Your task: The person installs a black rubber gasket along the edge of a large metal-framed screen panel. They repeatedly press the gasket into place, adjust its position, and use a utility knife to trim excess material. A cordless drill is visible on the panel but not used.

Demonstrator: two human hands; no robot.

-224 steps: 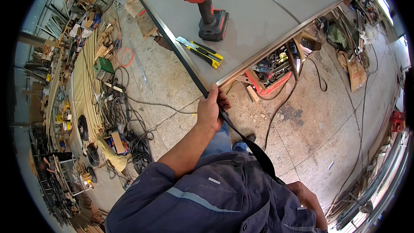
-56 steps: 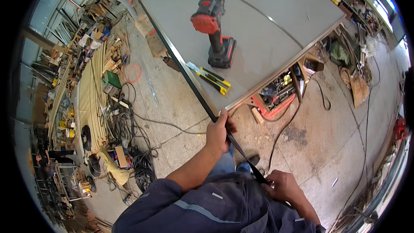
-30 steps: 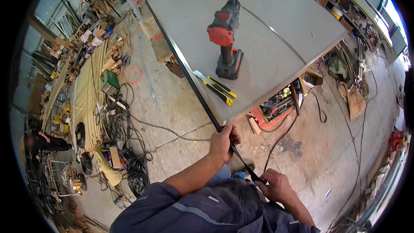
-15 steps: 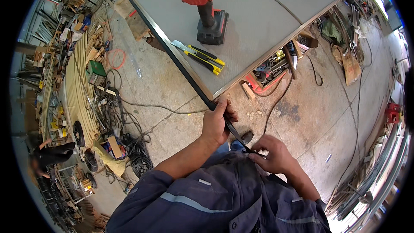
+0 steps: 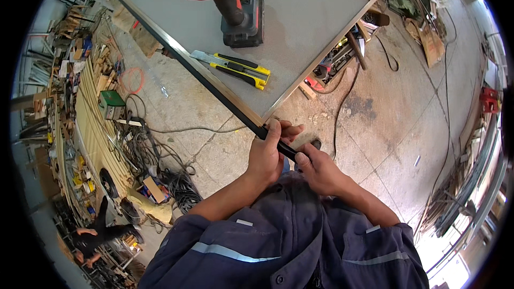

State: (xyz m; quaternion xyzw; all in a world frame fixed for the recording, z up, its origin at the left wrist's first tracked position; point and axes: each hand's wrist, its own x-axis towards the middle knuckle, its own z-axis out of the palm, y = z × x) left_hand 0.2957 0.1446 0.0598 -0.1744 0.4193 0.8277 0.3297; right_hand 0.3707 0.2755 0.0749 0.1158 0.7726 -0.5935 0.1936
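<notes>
A black, flexible edging strip [image 5: 214, 93] runs along the left edge of a large grey panel [image 5: 305, 27] to its near corner. Just below that corner, my left hand [image 5: 265, 155] is closed around the strip, thumb on top and some fingers partly extended. My right hand [image 5: 321, 172] pinches the strip's loose part slightly nearer to me, thumb uppermost. Between the hands a short length of strip shows; its end is hidden. Two yellow-and-black utility knives [image 5: 239, 68] lie on the panel beside a red-and-black cordless power tool [image 5: 241, 21] standing on its battery.
A toolbox [image 5: 332, 67] sits on the floor beneath the panel's right edge. Cables [image 5: 155, 152] and a green box [image 5: 111, 103] lie to the left, by stacked long strips [image 5: 96, 123]. Another person [image 5: 101, 235] is at the lower left. Long profiles [image 5: 471, 182] lie at right.
My right hand has moved up and left along the strip, close to my left hand. My left hand stays at the corner. The view has shifted, with the other person showing more fully.
</notes>
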